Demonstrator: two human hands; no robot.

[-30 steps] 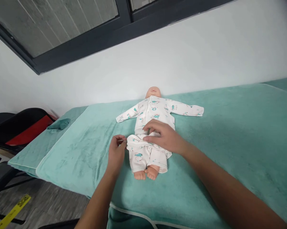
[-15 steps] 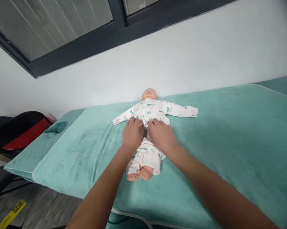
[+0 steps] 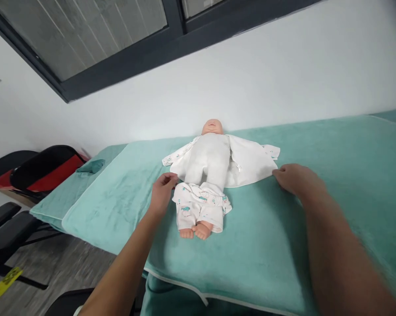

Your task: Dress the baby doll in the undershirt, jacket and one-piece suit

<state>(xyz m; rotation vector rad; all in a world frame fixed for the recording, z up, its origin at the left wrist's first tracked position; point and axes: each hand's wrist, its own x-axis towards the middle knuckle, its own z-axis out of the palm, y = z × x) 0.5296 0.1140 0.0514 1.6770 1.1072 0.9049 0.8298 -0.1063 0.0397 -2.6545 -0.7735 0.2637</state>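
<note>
A baby doll [image 3: 212, 127] lies on its back, head toward the wall, its white cloth body [image 3: 211, 151] bare at the front. Its patterned white shirt [image 3: 250, 164] is spread wide, both front panels folded out to the sides. The matching pants [image 3: 201, 202] sit low around the lower legs, with the feet showing below. My right hand [image 3: 297, 177] pinches the lower corner of the shirt's right-hand panel. At the opposite panel's lower corner is my left hand [image 3: 165, 186], fingertips closed together on its edge.
Teal plush covers [image 3: 316, 210] are spread over the bed. A white wall and a dark window frame [image 3: 119, 66] rise behind it. Black and red chairs [image 3: 53, 171] stand at the left, and a yellow strip [image 3: 3, 287] shows low on the left.
Both hands have moved apart from the doll's middle, drawing the shirt front open to the sides. The cloth body is now uncovered. The view has shifted slightly.
</note>
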